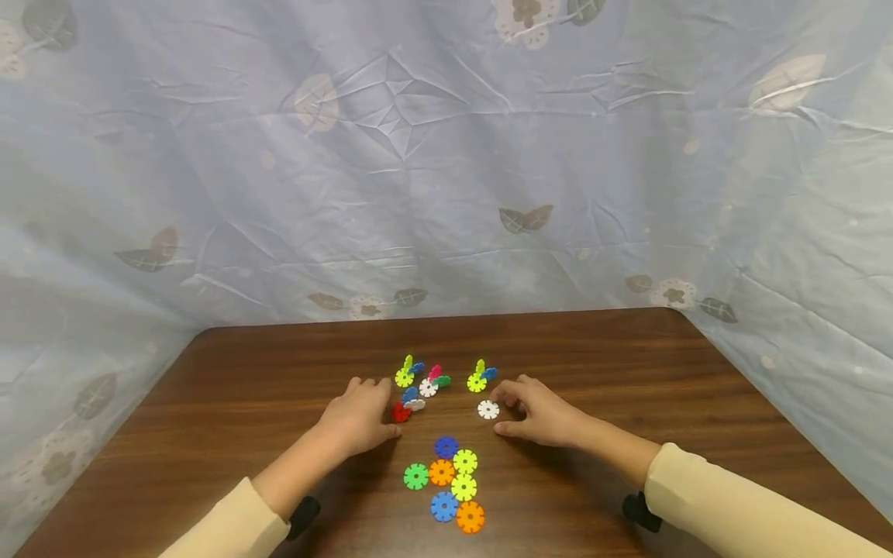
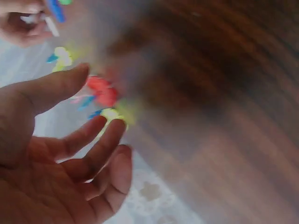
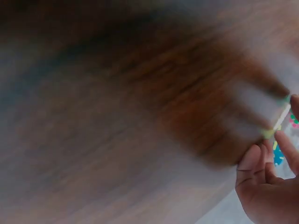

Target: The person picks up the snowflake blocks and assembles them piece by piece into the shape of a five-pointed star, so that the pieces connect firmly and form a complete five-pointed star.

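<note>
On a brown table [image 1: 600, 349], two hands are well apart. The left hand [image 1: 357, 416], thumb spread, holds nothing; a red cluster [image 1: 401, 412] sits just beside it. Three other clusters [image 1: 429, 387] stand farther back. Nearer lie seven coloured discs [image 1: 442, 472]. One white disc [image 1: 487, 410] sits at the right hand's [image 1: 540, 413] finger and thumb; whether they grip it cannot be told.

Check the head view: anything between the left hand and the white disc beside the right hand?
Yes: the red, blue and white cluster stands between the left hand and the white disc. Nothing visible separates the right hand from that disc.
</note>
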The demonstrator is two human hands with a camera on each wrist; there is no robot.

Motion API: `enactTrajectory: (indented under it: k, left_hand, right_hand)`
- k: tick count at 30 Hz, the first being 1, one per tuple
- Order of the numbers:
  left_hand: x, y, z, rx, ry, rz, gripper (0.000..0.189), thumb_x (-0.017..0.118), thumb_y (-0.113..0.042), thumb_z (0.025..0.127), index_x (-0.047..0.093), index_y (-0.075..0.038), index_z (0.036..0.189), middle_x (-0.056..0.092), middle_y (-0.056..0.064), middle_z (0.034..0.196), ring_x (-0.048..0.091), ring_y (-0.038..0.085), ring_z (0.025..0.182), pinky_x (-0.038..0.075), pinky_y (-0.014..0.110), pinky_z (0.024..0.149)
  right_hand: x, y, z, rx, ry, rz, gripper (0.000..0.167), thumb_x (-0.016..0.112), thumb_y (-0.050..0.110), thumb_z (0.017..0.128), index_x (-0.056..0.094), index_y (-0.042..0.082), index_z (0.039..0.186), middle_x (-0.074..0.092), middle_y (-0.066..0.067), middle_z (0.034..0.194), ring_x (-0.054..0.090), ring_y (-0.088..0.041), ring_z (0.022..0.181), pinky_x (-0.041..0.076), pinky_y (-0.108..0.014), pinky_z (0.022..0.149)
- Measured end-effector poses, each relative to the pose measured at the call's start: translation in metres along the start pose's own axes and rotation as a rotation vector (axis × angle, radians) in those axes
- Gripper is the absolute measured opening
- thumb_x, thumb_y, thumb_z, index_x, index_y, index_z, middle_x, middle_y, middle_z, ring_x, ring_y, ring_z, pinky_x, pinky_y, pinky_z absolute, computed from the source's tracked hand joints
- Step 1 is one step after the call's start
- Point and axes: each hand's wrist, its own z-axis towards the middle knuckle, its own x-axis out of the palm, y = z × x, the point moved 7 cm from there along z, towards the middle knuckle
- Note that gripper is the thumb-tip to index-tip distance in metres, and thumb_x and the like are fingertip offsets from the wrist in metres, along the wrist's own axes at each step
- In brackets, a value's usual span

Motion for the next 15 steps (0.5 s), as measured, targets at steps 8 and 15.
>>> enactTrajectory:
  k: [8,15]
  left_hand:
    - [0.018,-0.015,-0.02,0.185,0.272,-0.198,0.043,0.09,-0.03,0.083,0.063,-0.016,0.112,0.065,0.002,0.099,0.059,0.02,0.095,0.054,0.043,0.079]
    - [0.087,0.022,0.015,0.33,0.297,-0.161,0.043,0.086,-0.055,0.081,0.056,-0.04,0.107,0.058,-0.012,0.095,0.051,0.009,0.093,0.046,0.029,0.075]
  right_hand:
    - [0.004,-0.004,0.013,-0.035,-0.004,0.003,0.033,0.081,0.028,0.093,0.069,0.012,0.119,0.058,-0.008,0.1,0.049,-0.016,0.088,0.042,-0.023,0.073]
    - [0.006,-0.01,0.016,-0.05,-0.004,0.017,0.026,0.081,0.028,0.092,0.066,0.012,0.105,0.056,-0.004,0.098,0.049,-0.012,0.087,0.043,-0.021,0.073]
